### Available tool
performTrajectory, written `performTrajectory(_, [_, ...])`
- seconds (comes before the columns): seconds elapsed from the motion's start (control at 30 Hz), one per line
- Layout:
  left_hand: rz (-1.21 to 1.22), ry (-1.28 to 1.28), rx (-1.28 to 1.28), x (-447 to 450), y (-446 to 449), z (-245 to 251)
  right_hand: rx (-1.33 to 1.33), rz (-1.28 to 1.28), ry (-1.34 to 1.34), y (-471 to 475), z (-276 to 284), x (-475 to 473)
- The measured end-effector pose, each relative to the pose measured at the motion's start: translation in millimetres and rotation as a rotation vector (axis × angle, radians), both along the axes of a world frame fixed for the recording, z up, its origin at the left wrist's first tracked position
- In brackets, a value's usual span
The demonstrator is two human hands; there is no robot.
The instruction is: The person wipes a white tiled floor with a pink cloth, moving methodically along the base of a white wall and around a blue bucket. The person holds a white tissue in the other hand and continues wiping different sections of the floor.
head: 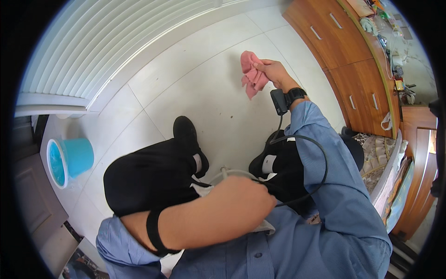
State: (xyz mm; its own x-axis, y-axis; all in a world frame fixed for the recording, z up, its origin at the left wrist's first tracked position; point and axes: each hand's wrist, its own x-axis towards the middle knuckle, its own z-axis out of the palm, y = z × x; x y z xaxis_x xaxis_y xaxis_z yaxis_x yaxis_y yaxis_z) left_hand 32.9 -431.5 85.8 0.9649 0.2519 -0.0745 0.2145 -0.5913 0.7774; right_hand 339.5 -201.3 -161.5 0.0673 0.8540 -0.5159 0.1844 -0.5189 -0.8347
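Out over the floor, my right hand [273, 72] pinches a crumpled pink cloth [253, 75] between thumb and fingers, and the cloth's loose end hangs down. My left hand [249, 195] is curled close to my body, above my lap, with its back towards me. The fingers are hidden, so I cannot tell whether it grips anything. White cloth [267, 227] shows from under the left forearm. Between my shoes, partly covered by that hand, is the pale rim of a round container [240, 172] with a light-coloured rod [224, 171] at it.
A turquoise bucket [78, 157] with a white rim stands at the left on the tiled floor [195, 90]. Wooden drawers [348, 45] line the right side. White louvred panels [80, 45] are at upper left. A black cable [325, 157] loops from the device [279, 102] on my right wrist.
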Motion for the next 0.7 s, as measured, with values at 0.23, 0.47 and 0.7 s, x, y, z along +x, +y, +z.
performTrajectory(0.23, [-0.059, 0.071, 0.025, 6, -14, 5, 0.014, 0.000, -0.053, -20, 33, -37])
performTrajectory(0.47, [0.050, 0.098, 0.000, -5, -24, 26, 0.028, 0.086, 0.348, -7, 50, -41])
performTrajectory(0.7, [0.159, 0.151, -0.105, -7, -8, 2, 0.156, 0.091, -0.092, 16, 37, -43])
